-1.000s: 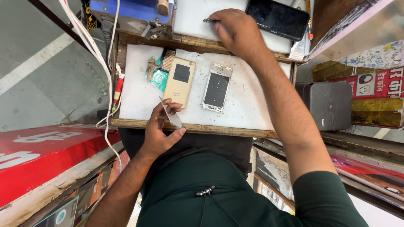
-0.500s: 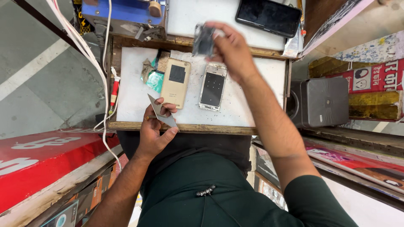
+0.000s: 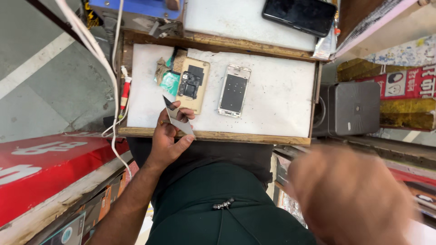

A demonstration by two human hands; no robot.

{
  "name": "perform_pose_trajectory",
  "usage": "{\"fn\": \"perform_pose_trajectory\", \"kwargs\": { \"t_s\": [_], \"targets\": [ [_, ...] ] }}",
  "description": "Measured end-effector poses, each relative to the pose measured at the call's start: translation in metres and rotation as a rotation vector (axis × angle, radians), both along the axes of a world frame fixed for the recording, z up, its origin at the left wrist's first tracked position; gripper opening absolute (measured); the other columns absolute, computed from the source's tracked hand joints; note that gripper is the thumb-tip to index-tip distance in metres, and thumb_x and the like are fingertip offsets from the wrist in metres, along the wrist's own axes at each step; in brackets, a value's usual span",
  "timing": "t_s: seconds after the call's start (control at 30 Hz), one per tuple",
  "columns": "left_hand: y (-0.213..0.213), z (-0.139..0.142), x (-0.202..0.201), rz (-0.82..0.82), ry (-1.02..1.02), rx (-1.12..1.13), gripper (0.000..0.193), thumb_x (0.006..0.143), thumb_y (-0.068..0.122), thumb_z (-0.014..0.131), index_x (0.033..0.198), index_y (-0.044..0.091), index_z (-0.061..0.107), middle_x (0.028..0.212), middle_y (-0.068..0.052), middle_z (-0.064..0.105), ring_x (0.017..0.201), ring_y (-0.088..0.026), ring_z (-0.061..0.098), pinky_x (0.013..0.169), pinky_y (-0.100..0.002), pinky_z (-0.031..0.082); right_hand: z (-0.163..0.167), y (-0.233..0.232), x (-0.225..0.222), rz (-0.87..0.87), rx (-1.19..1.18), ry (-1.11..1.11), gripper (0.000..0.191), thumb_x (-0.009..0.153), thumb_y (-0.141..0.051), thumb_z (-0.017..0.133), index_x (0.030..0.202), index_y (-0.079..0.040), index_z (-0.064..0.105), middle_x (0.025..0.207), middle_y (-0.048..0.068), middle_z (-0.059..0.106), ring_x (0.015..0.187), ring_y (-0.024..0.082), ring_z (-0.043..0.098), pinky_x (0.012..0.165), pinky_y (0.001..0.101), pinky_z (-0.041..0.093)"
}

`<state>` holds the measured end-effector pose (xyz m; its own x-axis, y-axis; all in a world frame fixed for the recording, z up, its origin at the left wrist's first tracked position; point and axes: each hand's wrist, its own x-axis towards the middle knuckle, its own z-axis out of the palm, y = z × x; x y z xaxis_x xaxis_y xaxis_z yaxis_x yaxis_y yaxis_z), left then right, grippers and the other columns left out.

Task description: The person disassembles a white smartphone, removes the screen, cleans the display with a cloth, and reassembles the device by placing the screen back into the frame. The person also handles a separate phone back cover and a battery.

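Observation:
My left hand point(image 3: 168, 138) holds a thin grey card-like piece point(image 3: 177, 119) between thumb and fingers, at the near edge of a white work board point(image 3: 277, 95). On the board just beyond it lies a gold phone body point(image 3: 193, 85), open with its dark circuit board showing. A white phone frame point(image 3: 234, 90) lies to its right. My right hand point(image 3: 349, 195) is low at the right, close to the camera and heavily blurred. Whether it holds anything cannot be made out.
A black phone point(image 3: 299, 16) rests on a second white board at the back. A grey box point(image 3: 347, 109) stands right of the work board. White cables point(image 3: 97, 50) and a red-handled tool point(image 3: 125, 90) hang at the left. A red sign point(image 3: 41, 168) lies lower left.
My right hand has pulled back from the far board to the lower right, near the camera. The left hand stays at the board's edge with the card.

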<state>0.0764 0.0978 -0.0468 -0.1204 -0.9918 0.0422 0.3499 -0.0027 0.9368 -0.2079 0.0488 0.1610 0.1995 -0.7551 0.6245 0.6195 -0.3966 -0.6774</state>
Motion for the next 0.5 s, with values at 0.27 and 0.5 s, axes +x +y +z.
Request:
{"fn": "perform_pose_trajectory", "kwargs": {
  "t_s": [0.27, 0.5],
  "targets": [
    [-0.001, 0.002, -0.003, -0.006, -0.051, -0.037, 0.083, 0.092, 0.020, 0.078, 0.156, 0.002, 0.029, 0.137, -0.012, 0.057, 0.128, -0.020, 0.053, 0.116, -0.037, 0.042, 0.048, 0.028, 0.012, 0.094, -0.084, -0.070, 0.020, 0.110, -0.017, 0.057, 0.097, -0.005, 0.065, 0.094, 0.009, 0.070, 0.089, 0.019, 0.066, 0.082, 0.0339, 0.051],
    [-0.002, 0.001, -0.002, -0.008, -0.058, -0.066, 0.082, 0.092, 0.021, 0.078, 0.156, 0.002, 0.030, 0.137, -0.012, 0.057, 0.127, -0.020, 0.054, 0.115, -0.037, 0.043, 0.049, 0.037, 0.007, 0.090, -0.096, -0.110, 0.026, 0.110, -0.024, 0.055, 0.091, -0.009, 0.063, 0.089, 0.005, 0.068, 0.082, 0.016, 0.062, 0.075, 0.0324, 0.046]
  ]
}}
